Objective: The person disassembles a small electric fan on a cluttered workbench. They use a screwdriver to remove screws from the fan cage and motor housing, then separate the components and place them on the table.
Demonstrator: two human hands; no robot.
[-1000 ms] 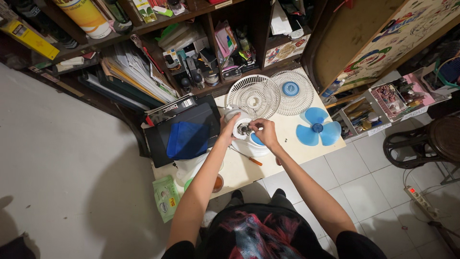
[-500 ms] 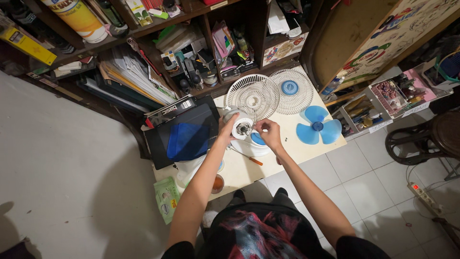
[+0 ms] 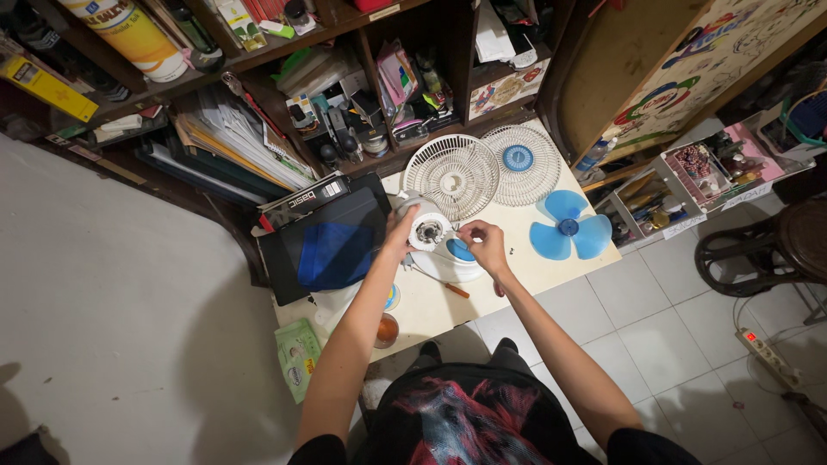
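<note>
Motor (image 3: 427,230), a white round fan housing with a dark centre, sits just left of the frame's middle on the pale surface (image 3: 551,275), above the fan's white base (image 3: 450,263), which has a blue patch on top. Left hand (image 3: 399,234) is closed around the motor's left side, gripping it. Right hand (image 3: 485,244) lies just right of the motor with fingertips pinched together toward it; whether they hold anything is too small to tell. Both bare forearms run down to the person's dark red-patterned shirt at the bottom of the frame.

Just above the motor lies a white wire grille (image 3: 452,176), and touching it on the right a second grille (image 3: 519,163) with a blue hub. Right of the right hand rests a blue three-blade propeller (image 3: 567,231), apart from the grilles. A thin orange-handled tool (image 3: 457,290) lies on the surface below the base. Left of the motor stands a dark flat box (image 3: 323,243) with a blue sheen. Lower left, a green packet (image 3: 298,357) hangs off the surface edge, near a small brown round thing (image 3: 387,330).

Crowded wooden shelves (image 3: 345,26) fill the top of the frame; white floor tiles (image 3: 655,336) spread lower right, with a power strip (image 3: 769,355) on them
</note>
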